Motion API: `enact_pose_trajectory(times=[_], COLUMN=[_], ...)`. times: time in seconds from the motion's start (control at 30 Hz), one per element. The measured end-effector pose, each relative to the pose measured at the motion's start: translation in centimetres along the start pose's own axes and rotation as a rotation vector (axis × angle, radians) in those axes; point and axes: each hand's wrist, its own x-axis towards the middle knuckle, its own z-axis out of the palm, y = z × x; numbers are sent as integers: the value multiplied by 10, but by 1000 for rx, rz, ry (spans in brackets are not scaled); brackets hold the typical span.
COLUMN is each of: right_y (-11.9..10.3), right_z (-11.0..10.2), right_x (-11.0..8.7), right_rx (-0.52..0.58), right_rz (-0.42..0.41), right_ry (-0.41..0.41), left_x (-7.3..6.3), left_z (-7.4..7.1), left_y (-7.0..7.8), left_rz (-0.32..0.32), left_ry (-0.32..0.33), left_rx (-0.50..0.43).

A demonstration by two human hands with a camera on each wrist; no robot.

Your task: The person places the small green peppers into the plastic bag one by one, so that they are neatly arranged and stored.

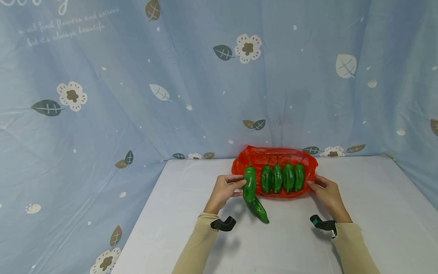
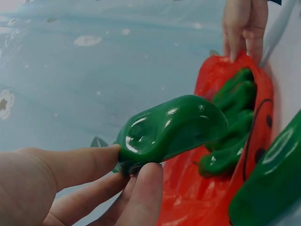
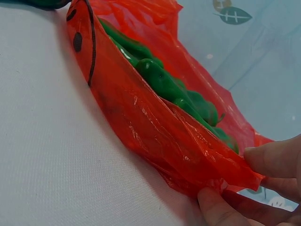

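A glossy green pepper (image 1: 249, 181) is pinched between the thumb and fingers of my left hand (image 1: 224, 190), at the left end of a red plastic bag (image 1: 273, 151). Just below it in the head view is a second green pepper (image 1: 259, 211), partly overlapped by the held one. Several more green peppers (image 1: 277, 179) lie side by side in the bag, whose opening gapes. My right hand (image 1: 327, 193) grips the bag's right end; in the right wrist view thumb and fingers pinch the red film (image 3: 235, 176). Black marks (image 3: 77, 41) show on the bag's front.
The bag rests at the back of a white tabletop (image 1: 280, 243), close to a blue patterned curtain (image 1: 205, 83). Black wrist-worn devices (image 1: 224, 223) sit on both forearms, over beige sleeves (image 1: 196, 245).
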Motion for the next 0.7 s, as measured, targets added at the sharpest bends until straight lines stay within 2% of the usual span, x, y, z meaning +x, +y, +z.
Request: enact_pose_trajectory(times=[0.23, 0.4, 0.7], right_y=[0, 0, 1], right_z=[0, -1, 0], right_x=[0, 0, 1], right_rx=[-5, 1, -1], right_rz=[0, -7, -9], right_ry=[-1, -2, -9], left_x=[8, 14, 30], left_z=[6, 11, 21], left_y=[7, 12, 13], left_rz=[18, 6, 29], left_ry=[5, 13, 42], left_rx=[-9, -20, 43])
